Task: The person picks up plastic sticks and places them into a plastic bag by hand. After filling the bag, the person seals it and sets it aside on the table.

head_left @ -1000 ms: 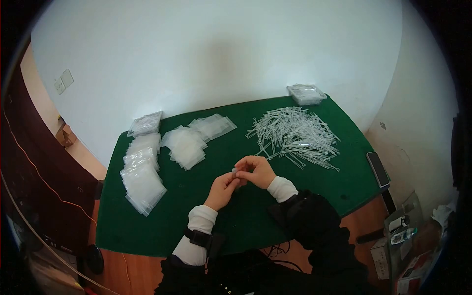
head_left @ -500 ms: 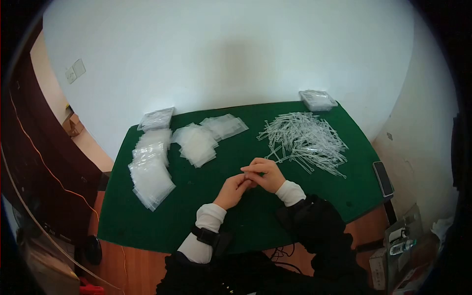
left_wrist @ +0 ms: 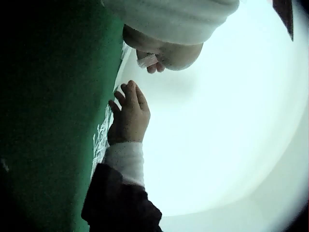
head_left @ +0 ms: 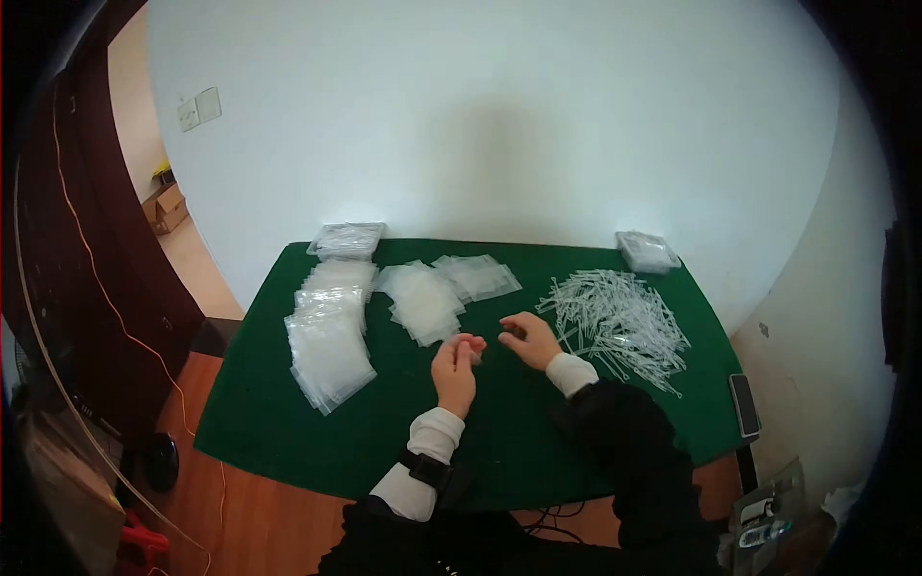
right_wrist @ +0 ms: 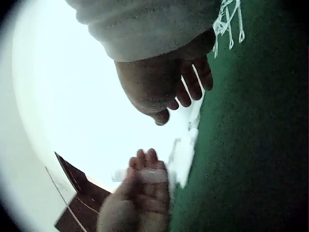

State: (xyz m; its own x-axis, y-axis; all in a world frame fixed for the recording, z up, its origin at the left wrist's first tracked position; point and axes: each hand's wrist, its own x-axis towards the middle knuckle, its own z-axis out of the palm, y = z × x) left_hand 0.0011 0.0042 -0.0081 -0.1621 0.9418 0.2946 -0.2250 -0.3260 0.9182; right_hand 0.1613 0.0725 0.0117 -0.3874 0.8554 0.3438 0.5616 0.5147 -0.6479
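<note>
My left hand (head_left: 456,374) holds a narrow, translucent plastic strip (right_wrist: 150,176) across its fingers, with the thumb against it. In the left wrist view, one end of the strip (left_wrist: 147,60) shows by the fingertips. To the right and apart from it, my right hand (head_left: 534,341) is over the table with loosely bent fingers and nothing visible in them. A heap of thin clear plastic sticks with looped ends (head_left: 619,322) lies just beyond the right hand. Flat clear plastic bags (head_left: 423,302) lie beyond the left hand.
A long overlapping row of clear bags (head_left: 331,350) runs along the left of the green table (head_left: 279,437). Packed clear bundles (head_left: 348,240) stand at the back left corner, and another package (head_left: 647,252) at the back right. A phone (head_left: 743,405) lies at the right edge.
The hands were together at the fingertips and have now parted, the right one moving away to the right. The head view has tilted upward and turned left.
</note>
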